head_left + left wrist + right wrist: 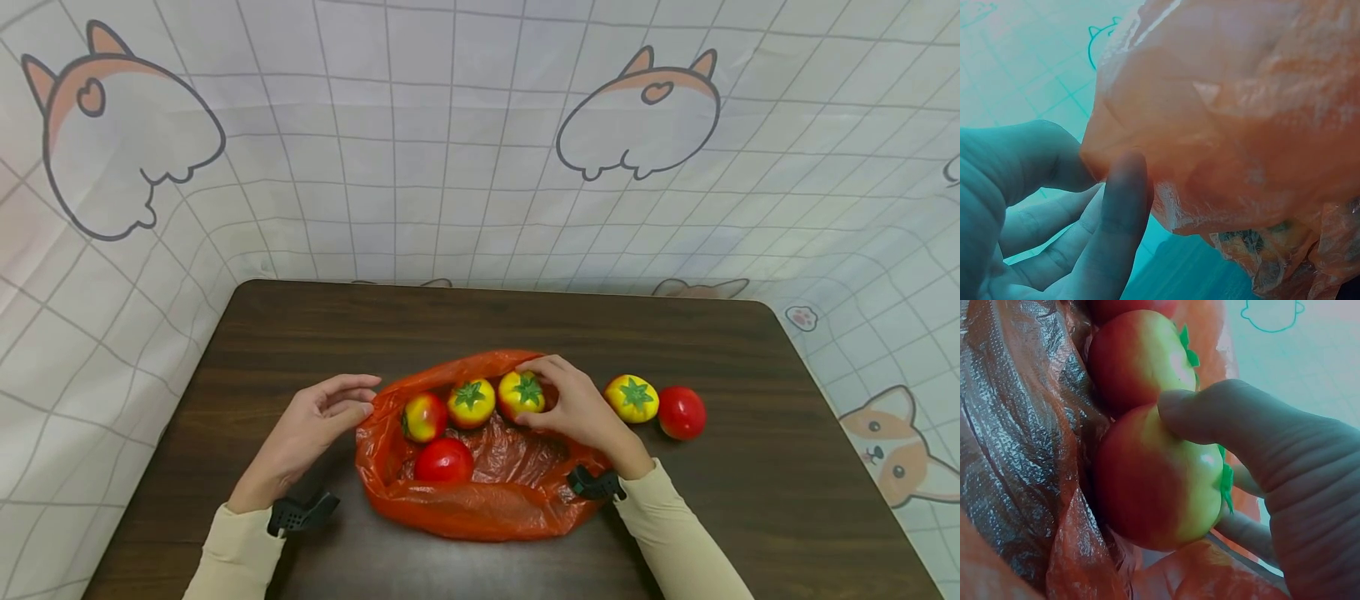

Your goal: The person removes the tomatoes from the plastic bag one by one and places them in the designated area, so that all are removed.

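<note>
A red plastic bag (pixel 480 507) lies on the table with its mouth spread wide. Inside, a red-and-yellow tomato (pixel 425 417), a yellow tomato with a green star-shaped top (pixel 471 403) and a red tomato (pixel 444 461) rest on the plastic. My left hand (pixel 318 429) pinches the bag's left rim between thumb and finger; the left wrist view shows the plastic (pixel 1210 156) close up. At the bag's far right side, my right hand (pixel 581 408) grips another yellow-and-red tomato (pixel 1154 481) by its sides, beside the star-topped one.
Right of the bag, a yellow tomato with a green top (pixel 632 398) and a red tomato (pixel 682 412) sit side by side on the dark wooden table (pixel 750 500). A white grid-patterned cloth (pixel 480 167) with animal drawings hangs behind and around the table.
</note>
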The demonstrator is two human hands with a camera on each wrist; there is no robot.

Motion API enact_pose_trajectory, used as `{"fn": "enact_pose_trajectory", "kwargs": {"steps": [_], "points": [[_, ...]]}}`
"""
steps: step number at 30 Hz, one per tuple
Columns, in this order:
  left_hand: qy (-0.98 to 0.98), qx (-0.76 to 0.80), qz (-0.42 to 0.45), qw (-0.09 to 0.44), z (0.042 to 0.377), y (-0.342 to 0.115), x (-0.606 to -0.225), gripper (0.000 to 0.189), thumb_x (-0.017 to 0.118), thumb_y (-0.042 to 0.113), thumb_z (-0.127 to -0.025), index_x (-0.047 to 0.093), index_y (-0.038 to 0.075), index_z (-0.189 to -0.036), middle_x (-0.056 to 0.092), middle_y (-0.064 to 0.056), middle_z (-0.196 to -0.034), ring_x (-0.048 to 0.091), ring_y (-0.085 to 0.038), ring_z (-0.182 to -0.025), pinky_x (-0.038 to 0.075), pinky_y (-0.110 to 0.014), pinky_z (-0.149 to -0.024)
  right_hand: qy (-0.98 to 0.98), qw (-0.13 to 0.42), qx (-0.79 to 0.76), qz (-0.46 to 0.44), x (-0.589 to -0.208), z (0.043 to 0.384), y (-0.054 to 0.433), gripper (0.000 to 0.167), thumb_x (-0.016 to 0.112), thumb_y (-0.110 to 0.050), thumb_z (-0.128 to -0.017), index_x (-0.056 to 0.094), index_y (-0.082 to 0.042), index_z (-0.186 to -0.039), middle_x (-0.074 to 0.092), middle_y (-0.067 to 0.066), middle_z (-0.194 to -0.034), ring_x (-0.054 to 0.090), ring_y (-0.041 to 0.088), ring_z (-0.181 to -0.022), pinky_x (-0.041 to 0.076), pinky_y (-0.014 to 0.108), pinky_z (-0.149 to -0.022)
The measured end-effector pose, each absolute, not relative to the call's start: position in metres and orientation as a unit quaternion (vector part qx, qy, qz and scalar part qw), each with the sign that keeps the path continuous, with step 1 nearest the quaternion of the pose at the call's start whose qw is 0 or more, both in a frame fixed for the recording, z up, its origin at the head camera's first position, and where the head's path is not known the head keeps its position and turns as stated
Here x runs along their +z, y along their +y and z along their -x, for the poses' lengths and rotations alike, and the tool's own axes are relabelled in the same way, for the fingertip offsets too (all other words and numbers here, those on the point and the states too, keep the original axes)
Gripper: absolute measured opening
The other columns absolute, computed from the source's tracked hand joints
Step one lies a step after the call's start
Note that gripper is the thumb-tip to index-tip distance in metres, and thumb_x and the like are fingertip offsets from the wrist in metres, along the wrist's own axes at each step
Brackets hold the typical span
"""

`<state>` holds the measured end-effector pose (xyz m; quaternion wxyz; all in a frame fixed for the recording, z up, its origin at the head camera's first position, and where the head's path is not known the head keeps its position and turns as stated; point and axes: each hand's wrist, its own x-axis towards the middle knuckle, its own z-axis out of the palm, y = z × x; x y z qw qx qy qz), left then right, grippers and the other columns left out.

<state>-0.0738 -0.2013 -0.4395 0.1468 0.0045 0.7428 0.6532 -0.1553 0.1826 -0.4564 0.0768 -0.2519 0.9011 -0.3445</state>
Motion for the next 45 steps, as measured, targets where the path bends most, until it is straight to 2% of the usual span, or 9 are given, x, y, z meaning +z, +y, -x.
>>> {"fn": "enact_pose_trajectory", "kwargs": {"steps": [7, 23, 31, 45], "points": [[0.741, 0.655, -0.007, 0.145, 0.073, -0.201, -0.439, 0.057, 0.07, 0.029, -0.1, 0.052, 0.001, -0.146, 0.064, -0.013, -0.128, 0.071, -0.012, -0.107, 0.061, -0.026, -0.092, 0.893, 0.095, -0.359, 0.253, -0.457, 0.152, 0.185, 0.07, 0.091, -0.033, -0.079, 0.058, -0.019, -0.139, 0.061, 0.003, -0.131, 0.067, 0.024, -0.121, 0.058, 0.044, -0.103], [0.739, 0.658, -0.014, 0.143, 0.073, -0.201, -0.439, 0.055, 0.07, 0.027, -0.1, 0.052, 0.001, -0.145, 0.065, -0.009, -0.126, 0.071, -0.01, -0.107, 0.061, -0.025, -0.092, 0.891, 0.061, -0.363, 0.266, -0.452, 0.149, 0.187, 0.066, 0.092, -0.036, -0.077, 0.062, -0.023, -0.134, 0.063, 0.0, -0.128, 0.068, 0.022, -0.117, 0.06, 0.043, -0.101], [0.738, 0.659, -0.009, 0.147, 0.073, -0.201, -0.438, 0.057, 0.071, 0.028, -0.099, 0.052, 0.002, -0.146, 0.064, -0.013, -0.128, 0.071, -0.013, -0.107, 0.061, -0.026, -0.091, 0.892, 0.05, -0.362, 0.267, -0.451, 0.148, 0.188, 0.066, 0.092, -0.039, -0.077, 0.062, -0.025, -0.134, 0.063, -0.004, -0.126, 0.068, 0.019, -0.118, 0.06, 0.042, -0.101], [0.743, 0.654, -0.013, 0.141, 0.073, -0.199, -0.437, 0.057, 0.07, 0.028, -0.099, 0.052, 0.001, -0.146, 0.063, -0.013, -0.129, 0.071, -0.009, -0.108, 0.06, -0.024, -0.093, 0.887, 0.031, -0.381, 0.258, -0.442, 0.142, 0.191, 0.065, 0.091, -0.038, -0.078, 0.062, -0.02, -0.133, 0.061, -0.001, -0.128, 0.066, 0.02, -0.119, 0.059, 0.04, -0.102]]}}
